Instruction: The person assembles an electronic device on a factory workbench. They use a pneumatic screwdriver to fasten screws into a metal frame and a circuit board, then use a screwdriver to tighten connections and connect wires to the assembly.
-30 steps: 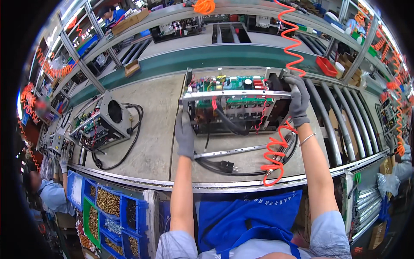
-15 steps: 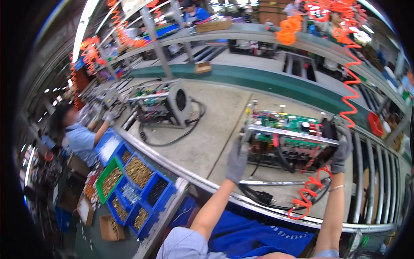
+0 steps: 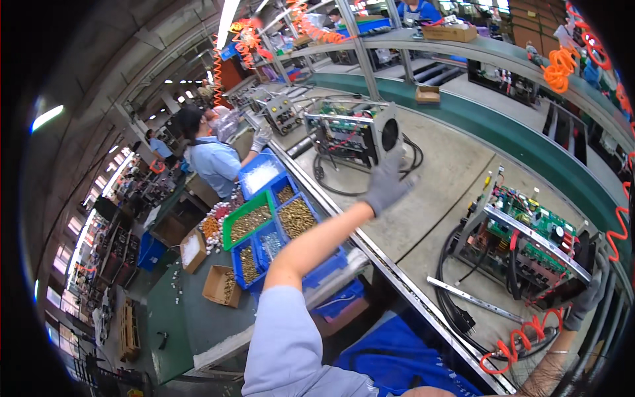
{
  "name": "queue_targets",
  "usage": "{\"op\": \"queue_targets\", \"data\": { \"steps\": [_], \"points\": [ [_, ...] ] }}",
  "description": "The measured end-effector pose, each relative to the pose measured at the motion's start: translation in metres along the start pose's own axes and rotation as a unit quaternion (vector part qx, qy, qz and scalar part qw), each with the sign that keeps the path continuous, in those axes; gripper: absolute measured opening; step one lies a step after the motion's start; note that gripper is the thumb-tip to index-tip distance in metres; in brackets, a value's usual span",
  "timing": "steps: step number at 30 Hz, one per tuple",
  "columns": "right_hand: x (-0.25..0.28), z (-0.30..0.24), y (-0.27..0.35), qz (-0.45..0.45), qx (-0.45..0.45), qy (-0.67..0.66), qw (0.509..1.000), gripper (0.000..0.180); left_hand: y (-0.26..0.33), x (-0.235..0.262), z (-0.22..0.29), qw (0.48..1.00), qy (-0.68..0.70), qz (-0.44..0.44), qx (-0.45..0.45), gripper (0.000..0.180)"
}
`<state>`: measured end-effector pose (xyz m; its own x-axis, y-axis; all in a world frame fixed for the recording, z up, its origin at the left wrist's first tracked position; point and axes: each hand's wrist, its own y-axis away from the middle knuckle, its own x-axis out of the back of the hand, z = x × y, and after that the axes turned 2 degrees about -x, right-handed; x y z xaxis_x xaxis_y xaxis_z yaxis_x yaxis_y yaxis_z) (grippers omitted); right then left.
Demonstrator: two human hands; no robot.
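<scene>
My left hand (image 3: pixel 390 185), in a grey glove, reaches over the bench with its fingers spread and nothing in them. Just beyond it stands an electronic machine chassis (image 3: pixel 344 135) with a black fan at its right end and a black cable. A second open chassis (image 3: pixel 529 231), with green circuit boards and a metal bar along its top, sits upright on the right part of the bench. My gloved right hand (image 3: pixel 585 301) grips this chassis at its right end; some of its fingers are hard to see. Beside the chassis lie a metal strip (image 3: pixel 473 298) and a black cable with a plug (image 3: pixel 465 322).
Blue and green bins (image 3: pixel 248 225) of brass-coloured fasteners stand left of the bench. An orange coiled hose (image 3: pixel 522 344) lies by my right wrist. A co-worker in a light blue shirt (image 3: pixel 215 165) works farther left. A green conveyor belt (image 3: pixel 456 116) runs behind the bench.
My left hand has let go of the near chassis and moved left toward the farther one. My right hand stays at the near chassis's right end. The view has swung left.
</scene>
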<state>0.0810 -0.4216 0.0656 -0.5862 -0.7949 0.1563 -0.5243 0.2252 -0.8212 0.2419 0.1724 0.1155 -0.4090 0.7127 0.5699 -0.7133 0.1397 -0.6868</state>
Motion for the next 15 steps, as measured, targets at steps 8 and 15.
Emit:
{"op": "queue_targets", "data": {
  "steps": [8,15],
  "points": [
    [0.005,0.003,0.000,0.021,-0.016,0.017,1.000,0.058,-0.106,0.140,-0.188,0.914,-0.224,-0.040,0.335,0.100],
    [0.050,0.032,0.012,-0.033,-0.084,0.091,0.992,0.062,-0.107,0.150,-0.215,0.923,-0.142,-0.133,0.331,0.053]
  ]
}}
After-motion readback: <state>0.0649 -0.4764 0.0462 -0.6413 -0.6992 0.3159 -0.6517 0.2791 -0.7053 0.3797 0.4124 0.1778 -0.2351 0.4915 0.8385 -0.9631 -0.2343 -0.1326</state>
